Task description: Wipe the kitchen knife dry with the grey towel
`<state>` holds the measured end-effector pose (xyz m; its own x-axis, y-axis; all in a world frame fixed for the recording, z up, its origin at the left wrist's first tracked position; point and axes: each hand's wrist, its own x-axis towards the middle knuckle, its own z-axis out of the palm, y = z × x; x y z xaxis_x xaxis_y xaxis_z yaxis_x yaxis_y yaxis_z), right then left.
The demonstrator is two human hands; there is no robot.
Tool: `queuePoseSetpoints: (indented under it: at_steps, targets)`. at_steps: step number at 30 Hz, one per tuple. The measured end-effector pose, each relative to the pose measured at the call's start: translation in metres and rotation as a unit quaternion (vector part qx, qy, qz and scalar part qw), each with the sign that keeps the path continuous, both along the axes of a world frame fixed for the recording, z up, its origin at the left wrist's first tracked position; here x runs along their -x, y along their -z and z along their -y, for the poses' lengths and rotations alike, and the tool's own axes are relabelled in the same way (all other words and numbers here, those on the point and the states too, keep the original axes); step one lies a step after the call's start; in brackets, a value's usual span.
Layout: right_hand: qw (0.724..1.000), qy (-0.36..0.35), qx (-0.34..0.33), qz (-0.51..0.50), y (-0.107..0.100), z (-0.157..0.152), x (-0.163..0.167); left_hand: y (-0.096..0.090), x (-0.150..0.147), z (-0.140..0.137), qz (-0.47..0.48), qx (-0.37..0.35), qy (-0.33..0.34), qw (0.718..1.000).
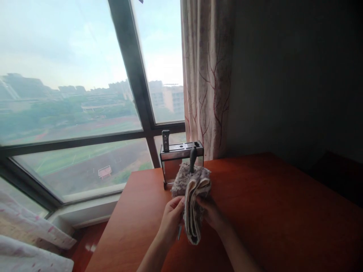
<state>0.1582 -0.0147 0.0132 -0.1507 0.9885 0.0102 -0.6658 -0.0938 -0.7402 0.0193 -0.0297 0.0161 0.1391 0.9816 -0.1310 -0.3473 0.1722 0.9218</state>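
Note:
A thick folded fluffy grey cloth (195,211), its pale edges in layers, stands upright between my hands over the table. My left hand (171,215) is closed at its left side, thumb and fingers pinched at the cloth. On the right, my right hand (211,210) grips the cloth, with its fingers partly hidden behind the folds. A dark ribbed handle (193,158) rises above the cloth. Below my left hand a thin metal tip (179,232) shows; whether it belongs to that handle is hidden by the cloth.
Behind the cloth stands a metal-framed knife holder (181,148) with a black knife handle (166,141) in its left end. The reddish-brown table (255,196) extends right. A window (70,94) and a patterned curtain (210,75) border the far side.

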Motion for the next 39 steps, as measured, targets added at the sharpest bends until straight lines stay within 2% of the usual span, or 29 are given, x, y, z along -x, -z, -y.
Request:
queuePoseSetpoints:
  at_steps: [3,5,9,14,17,22,25,29,36,39]
  targets:
    - [0.994,-0.010,-0.044,0.096,-0.002,0.003,0.008,0.004,-0.005,0.002,-0.061,-0.040,-0.008,0.997]
    - [0.993,0.033,-0.036,0.109,-0.002,0.001,0.008,0.006,-0.008,0.002,-0.117,-0.087,-0.018,0.989]
    - [0.997,0.060,0.000,0.040,0.003,-0.006,0.001,0.010,-0.014,0.002,-0.219,-0.185,-0.017,0.958]
    - [0.992,0.096,0.054,-0.058,0.006,-0.014,-0.011,0.006,-0.015,0.006,-0.343,-0.276,0.012,0.898]
    - [0.985,0.122,0.069,-0.100,0.004,-0.019,-0.021,0.004,-0.009,0.007,-0.403,-0.295,0.029,0.866]
    - [0.975,0.120,0.098,-0.157,0.000,-0.024,-0.037,0.008,-0.002,0.004,-0.471,-0.277,0.122,0.828]
    - [0.975,0.100,0.101,-0.172,-0.001,-0.024,-0.038,0.011,-0.004,0.004,-0.475,-0.267,0.149,0.825]
    - [0.982,0.079,0.115,-0.127,0.003,-0.022,-0.029,0.009,-0.008,0.006,-0.451,-0.265,0.165,0.837]
    - [0.985,0.103,0.099,-0.092,0.001,-0.016,-0.017,0.010,-0.007,0.005,-0.418,-0.283,0.166,0.847]
    - [0.987,0.102,0.092,-0.080,0.000,-0.016,-0.017,0.018,-0.004,0.002,-0.430,-0.315,0.150,0.833]
